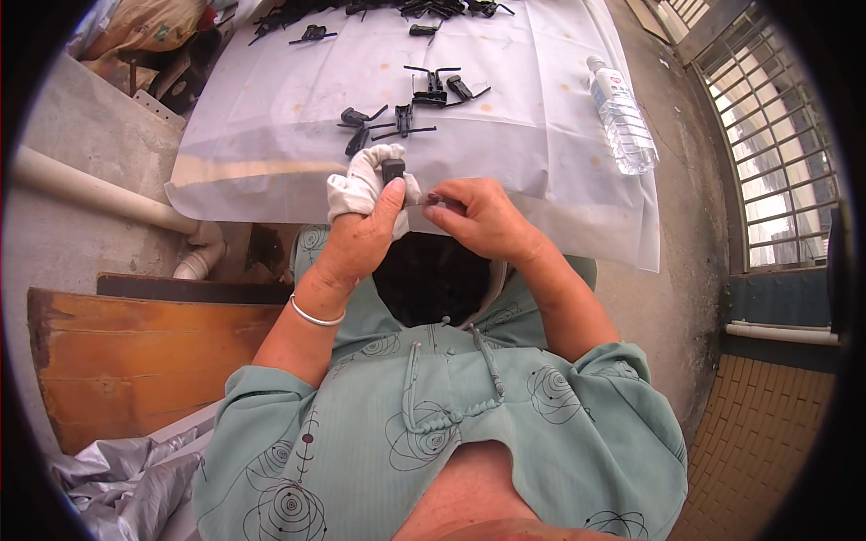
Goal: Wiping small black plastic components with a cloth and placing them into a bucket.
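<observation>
My left hand [359, 242], near the table's front edge, is closed on a small black plastic part [393, 169], with the thumb pressed against it. A white cloth [347, 195] is bunched around the fingers of that hand; it could be a glove, I cannot tell. Close on its right, my right hand [487, 218] pinches something small and dark at the fingertips, too hidden to name. Just beyond the hands lie several black plastic parts [403, 119] with thin prongs sticking out. A dark, round-mouthed container [499, 281] with a pale rim sits between my knees, below the hands.
A white plastic sheet [523, 108] covers the table. More black parts [433, 9] are heaped at its far edge. On the right stands or lies a clear bottle [624, 122]. A white pipe [108, 194] and a wooden board [144, 356] are on the left; a barred window [785, 144] is at right.
</observation>
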A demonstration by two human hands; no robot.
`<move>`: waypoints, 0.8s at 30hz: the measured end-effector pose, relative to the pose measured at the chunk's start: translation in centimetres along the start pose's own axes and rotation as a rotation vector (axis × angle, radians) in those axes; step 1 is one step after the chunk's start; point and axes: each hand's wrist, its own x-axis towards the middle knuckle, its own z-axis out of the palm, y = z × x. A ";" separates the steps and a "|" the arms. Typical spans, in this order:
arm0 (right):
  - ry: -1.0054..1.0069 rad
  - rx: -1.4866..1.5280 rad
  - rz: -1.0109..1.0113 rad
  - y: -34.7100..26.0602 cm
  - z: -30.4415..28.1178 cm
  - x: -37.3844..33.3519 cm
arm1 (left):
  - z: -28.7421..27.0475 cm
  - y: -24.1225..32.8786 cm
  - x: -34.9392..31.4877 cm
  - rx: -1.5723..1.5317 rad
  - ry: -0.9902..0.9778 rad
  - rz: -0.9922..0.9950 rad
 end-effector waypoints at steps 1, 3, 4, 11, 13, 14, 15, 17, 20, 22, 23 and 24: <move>0.057 0.044 -0.109 0.4 -0.1 -0.1 | 0.2 0.0 0.2 -0.001 -0.004 -0.001; 0.110 0.089 -0.215 0.5 -0.1 -0.1 | 0.6 -0.1 0.4 0.209 0.051 0.060; 0.117 0.086 -0.237 0.2 -0.2 -0.1 | 0.8 0.2 0.2 0.208 0.051 0.058; 0.052 0.437 0.029 -1.0 -0.1 0.4 | 0.4 0.9 -0.2 0.057 -0.199 -0.119; 0.067 0.366 -0.019 -1.4 -0.1 0.3 | 0.4 0.7 -0.2 0.072 -0.167 -0.100; 0.083 0.292 -0.066 -1.5 -0.2 0.2 | 0.6 0.4 -0.1 0.149 -0.113 -0.026; 0.083 0.292 -0.065 -1.5 -0.1 0.3 | 0.7 0.2 0.0 0.226 -0.059 0.049; 0.037 0.139 -0.186 -1.3 0.3 0.4 | 0.6 -0.5 0.4 0.429 -0.044 0.204; -0.005 0.166 -0.060 -1.2 0.7 0.8 | 1.3 -0.7 0.2 0.707 0.011 0.357; 0.022 0.187 -0.059 -1.3 1.3 0.8 | 1.5 -0.6 -0.1 0.781 0.051 0.355; 0.051 0.207 -0.059 -1.3 1.6 0.8 | 1.3 -0.6 -0.1 0.787 0.039 0.313; 0.052 0.206 -0.059 -0.9 1.7 0.8 | 1.2 -0.6 -0.1 0.792 0.027 0.271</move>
